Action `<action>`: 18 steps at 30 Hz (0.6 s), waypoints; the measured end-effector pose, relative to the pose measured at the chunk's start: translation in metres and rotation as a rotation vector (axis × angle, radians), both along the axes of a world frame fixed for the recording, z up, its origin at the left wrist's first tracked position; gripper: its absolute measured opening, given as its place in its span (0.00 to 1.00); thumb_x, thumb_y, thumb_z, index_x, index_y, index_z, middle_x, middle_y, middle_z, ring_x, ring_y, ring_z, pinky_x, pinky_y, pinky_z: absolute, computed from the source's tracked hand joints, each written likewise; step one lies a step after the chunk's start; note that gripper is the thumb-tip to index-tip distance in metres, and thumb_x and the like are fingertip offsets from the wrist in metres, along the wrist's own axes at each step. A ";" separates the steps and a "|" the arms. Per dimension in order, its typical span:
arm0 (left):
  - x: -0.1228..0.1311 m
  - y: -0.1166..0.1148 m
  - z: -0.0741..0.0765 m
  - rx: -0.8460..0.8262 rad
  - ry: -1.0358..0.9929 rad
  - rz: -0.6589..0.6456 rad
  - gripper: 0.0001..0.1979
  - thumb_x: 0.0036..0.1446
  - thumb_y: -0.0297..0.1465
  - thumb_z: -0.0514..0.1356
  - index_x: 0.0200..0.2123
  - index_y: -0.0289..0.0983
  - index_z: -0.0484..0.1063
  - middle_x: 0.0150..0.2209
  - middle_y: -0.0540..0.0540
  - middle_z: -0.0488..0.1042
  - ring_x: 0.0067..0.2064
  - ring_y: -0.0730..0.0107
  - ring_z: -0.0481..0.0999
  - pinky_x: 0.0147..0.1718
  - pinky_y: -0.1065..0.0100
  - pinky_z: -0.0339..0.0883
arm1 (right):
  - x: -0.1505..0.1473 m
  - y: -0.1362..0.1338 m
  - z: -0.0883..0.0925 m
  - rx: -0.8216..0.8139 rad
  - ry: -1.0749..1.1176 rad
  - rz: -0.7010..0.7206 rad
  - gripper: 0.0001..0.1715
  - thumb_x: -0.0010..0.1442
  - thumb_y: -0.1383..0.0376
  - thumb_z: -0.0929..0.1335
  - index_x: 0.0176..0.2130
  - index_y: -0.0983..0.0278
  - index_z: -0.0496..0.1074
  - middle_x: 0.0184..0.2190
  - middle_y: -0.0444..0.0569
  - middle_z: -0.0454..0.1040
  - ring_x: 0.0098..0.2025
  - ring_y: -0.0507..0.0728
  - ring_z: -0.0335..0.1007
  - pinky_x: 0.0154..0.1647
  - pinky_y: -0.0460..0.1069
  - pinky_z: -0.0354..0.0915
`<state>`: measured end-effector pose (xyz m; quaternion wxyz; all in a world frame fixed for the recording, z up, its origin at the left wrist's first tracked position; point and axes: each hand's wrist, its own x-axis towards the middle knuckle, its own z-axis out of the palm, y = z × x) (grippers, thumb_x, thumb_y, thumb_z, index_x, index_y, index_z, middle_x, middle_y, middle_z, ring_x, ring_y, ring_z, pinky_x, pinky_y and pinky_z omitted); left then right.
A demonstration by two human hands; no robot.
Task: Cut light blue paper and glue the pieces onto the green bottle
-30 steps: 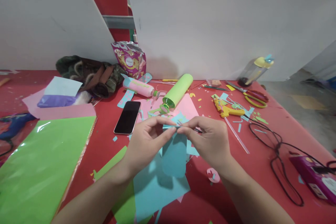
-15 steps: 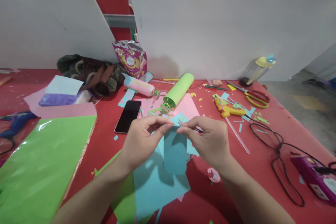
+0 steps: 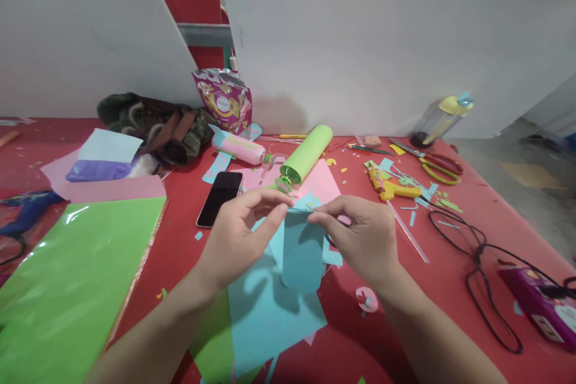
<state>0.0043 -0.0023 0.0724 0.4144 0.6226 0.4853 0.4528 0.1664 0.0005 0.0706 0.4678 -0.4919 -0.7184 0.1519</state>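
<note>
Between my hands hangs a blue paper strip (image 3: 304, 252) with rounded lower corners, its top edge folded over. My right hand (image 3: 357, 234) pinches the right end of that fold between thumb and fingers. At the left end, my left hand (image 3: 245, 234) holds the fold in a thumb-and-finger pinch. Beneath lies a larger blue paper sheet (image 3: 274, 336), overlapping a green sheet (image 3: 213, 336). Just beyond my fingers rests a bottle wrapped in green paper (image 3: 308, 156), with a pink-wrapped bottle (image 3: 240, 149) to its left.
A phone (image 3: 220, 198) lies left of my hands. On the right are a yellow glue gun (image 3: 393, 187), its black cord, scissors (image 3: 438, 168), paper scraps and a purple box (image 3: 537, 306). Green paper in plastic (image 3: 76, 282) covers the left; a snack bag (image 3: 225, 99) stands behind.
My left thumb has shifted slightly left along the fold, and my right hand has moved slightly right. The strip has swung a little, its lower end rising.
</note>
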 end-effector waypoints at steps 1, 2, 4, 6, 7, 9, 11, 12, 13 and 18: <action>0.001 0.000 -0.001 0.004 0.005 -0.031 0.06 0.51 0.30 0.56 0.32 0.34 0.71 0.32 0.46 0.75 0.34 0.71 0.74 0.33 0.73 0.69 | -0.001 0.000 0.000 -0.002 -0.002 0.005 0.08 0.46 0.67 0.71 0.18 0.64 0.70 0.16 0.42 0.74 0.16 0.48 0.67 0.17 0.42 0.61; 0.001 0.000 -0.003 0.004 0.013 -0.056 0.06 0.51 0.30 0.57 0.32 0.34 0.71 0.32 0.46 0.75 0.34 0.70 0.74 0.34 0.72 0.69 | -0.001 0.000 -0.001 -0.003 -0.005 0.009 0.09 0.46 0.66 0.71 0.18 0.64 0.70 0.16 0.42 0.74 0.17 0.49 0.67 0.17 0.42 0.61; 0.002 0.001 -0.007 -0.008 0.031 -0.079 0.06 0.50 0.31 0.58 0.31 0.34 0.72 0.31 0.46 0.75 0.34 0.69 0.74 0.34 0.71 0.69 | -0.002 -0.001 -0.001 -0.003 -0.012 0.019 0.09 0.47 0.66 0.70 0.18 0.64 0.70 0.16 0.42 0.74 0.17 0.49 0.68 0.18 0.42 0.62; 0.002 0.002 -0.009 -0.026 0.031 -0.069 0.06 0.50 0.31 0.58 0.29 0.34 0.72 0.30 0.46 0.75 0.33 0.69 0.74 0.34 0.70 0.69 | -0.003 -0.001 -0.001 -0.005 -0.015 0.024 0.10 0.46 0.66 0.70 0.18 0.64 0.70 0.15 0.43 0.73 0.17 0.49 0.68 0.18 0.42 0.62; 0.002 0.002 -0.010 -0.039 0.023 -0.062 0.06 0.50 0.31 0.58 0.28 0.34 0.72 0.29 0.46 0.75 0.32 0.69 0.74 0.33 0.70 0.69 | -0.003 -0.001 -0.001 -0.011 -0.014 0.026 0.09 0.46 0.66 0.70 0.18 0.64 0.70 0.15 0.43 0.74 0.17 0.49 0.68 0.18 0.42 0.62; 0.002 0.003 -0.011 -0.070 0.000 -0.050 0.06 0.49 0.31 0.59 0.28 0.33 0.72 0.28 0.46 0.75 0.31 0.69 0.74 0.32 0.71 0.69 | -0.002 -0.001 -0.001 -0.025 -0.005 0.028 0.09 0.46 0.66 0.71 0.18 0.64 0.71 0.16 0.43 0.74 0.17 0.49 0.68 0.18 0.42 0.62; 0.001 0.004 -0.010 -0.093 -0.022 -0.044 0.06 0.48 0.31 0.59 0.27 0.33 0.72 0.28 0.46 0.75 0.30 0.69 0.74 0.30 0.71 0.69 | -0.002 -0.001 -0.001 -0.035 0.004 0.029 0.09 0.45 0.67 0.71 0.18 0.64 0.71 0.16 0.43 0.74 0.17 0.49 0.68 0.18 0.42 0.62; 0.001 0.004 -0.010 -0.098 -0.028 -0.044 0.06 0.48 0.31 0.59 0.27 0.33 0.72 0.27 0.46 0.75 0.30 0.69 0.74 0.30 0.71 0.69 | -0.002 -0.001 -0.001 -0.040 0.004 0.030 0.09 0.45 0.67 0.71 0.17 0.64 0.70 0.16 0.43 0.74 0.17 0.49 0.68 0.19 0.42 0.62; 0.001 0.004 -0.009 -0.094 -0.027 -0.043 0.06 0.48 0.30 0.59 0.27 0.33 0.72 0.27 0.46 0.75 0.29 0.69 0.74 0.29 0.71 0.68 | -0.002 -0.001 0.000 -0.043 0.003 0.030 0.09 0.45 0.67 0.71 0.17 0.64 0.70 0.16 0.43 0.74 0.17 0.49 0.67 0.18 0.42 0.62; 0.000 0.005 -0.008 0.039 0.120 -0.021 0.06 0.51 0.28 0.55 0.27 0.34 0.71 0.25 0.48 0.74 0.28 0.71 0.73 0.28 0.73 0.67 | -0.002 0.000 0.000 -0.046 0.005 0.029 0.08 0.45 0.68 0.71 0.17 0.64 0.71 0.16 0.42 0.74 0.17 0.49 0.68 0.18 0.42 0.62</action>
